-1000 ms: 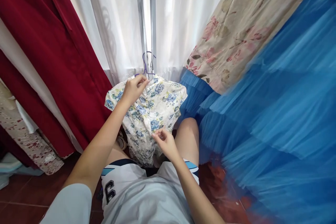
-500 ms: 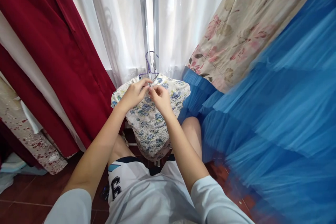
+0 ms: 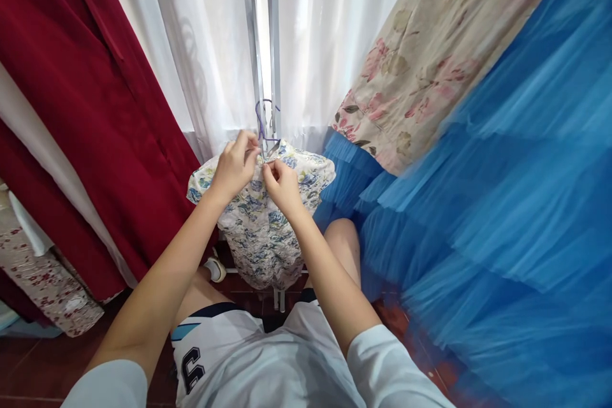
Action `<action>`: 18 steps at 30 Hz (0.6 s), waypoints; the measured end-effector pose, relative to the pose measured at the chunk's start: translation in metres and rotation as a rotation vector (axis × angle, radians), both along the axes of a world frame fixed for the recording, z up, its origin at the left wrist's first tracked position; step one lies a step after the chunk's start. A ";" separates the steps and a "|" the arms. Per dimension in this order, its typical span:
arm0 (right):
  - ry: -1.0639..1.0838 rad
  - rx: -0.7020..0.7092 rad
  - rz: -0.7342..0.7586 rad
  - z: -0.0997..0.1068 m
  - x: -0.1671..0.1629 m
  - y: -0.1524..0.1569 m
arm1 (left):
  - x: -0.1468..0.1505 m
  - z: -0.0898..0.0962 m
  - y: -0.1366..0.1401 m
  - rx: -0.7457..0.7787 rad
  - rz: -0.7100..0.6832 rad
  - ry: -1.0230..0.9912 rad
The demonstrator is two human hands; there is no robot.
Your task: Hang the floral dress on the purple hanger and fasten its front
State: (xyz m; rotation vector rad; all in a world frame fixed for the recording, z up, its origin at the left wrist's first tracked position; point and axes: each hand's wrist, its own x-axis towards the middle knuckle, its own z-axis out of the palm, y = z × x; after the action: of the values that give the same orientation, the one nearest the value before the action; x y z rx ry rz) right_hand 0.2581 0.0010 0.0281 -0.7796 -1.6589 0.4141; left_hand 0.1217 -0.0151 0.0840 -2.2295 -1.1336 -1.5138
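Note:
A white blouse with blue flowers hangs in front of me on a purple wire hanger. My left hand is at the left side of its neckline, thumb and fingers bent close together; whatever is between them is too small to make out. My right hand pinches the blouse at the front of the neckline, just beside the left fingertips. Both hands cover part of the collar and upper front.
Metal poles rise behind the blouse, before white curtains. Dark red cloth hangs at left. A beige floral garment and a blue tulle skirt hang at right. My knees flank the blouse above a red tiled floor.
My left hand has lifted slightly and drawn its fingers back from the right fingertips. My right hand stays at the neckline. The whole view has shifted a little.

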 end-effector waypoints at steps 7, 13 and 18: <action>-0.294 -0.106 0.042 -0.036 0.038 0.007 | -0.107 0.002 0.056 0.193 0.143 -0.572; -0.245 -0.237 0.118 -0.072 0.068 0.001 | -0.165 -0.087 0.057 -0.107 0.231 -1.017; -0.262 -0.447 0.134 -0.140 0.078 0.003 | -0.107 -0.186 0.028 -0.349 0.081 -1.036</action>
State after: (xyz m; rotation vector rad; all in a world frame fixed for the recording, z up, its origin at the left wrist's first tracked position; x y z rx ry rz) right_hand 0.3364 0.0044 -0.1121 -1.0905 -1.8964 0.8246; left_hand 0.0149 0.0127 -0.1016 -1.4389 -1.8021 -2.6995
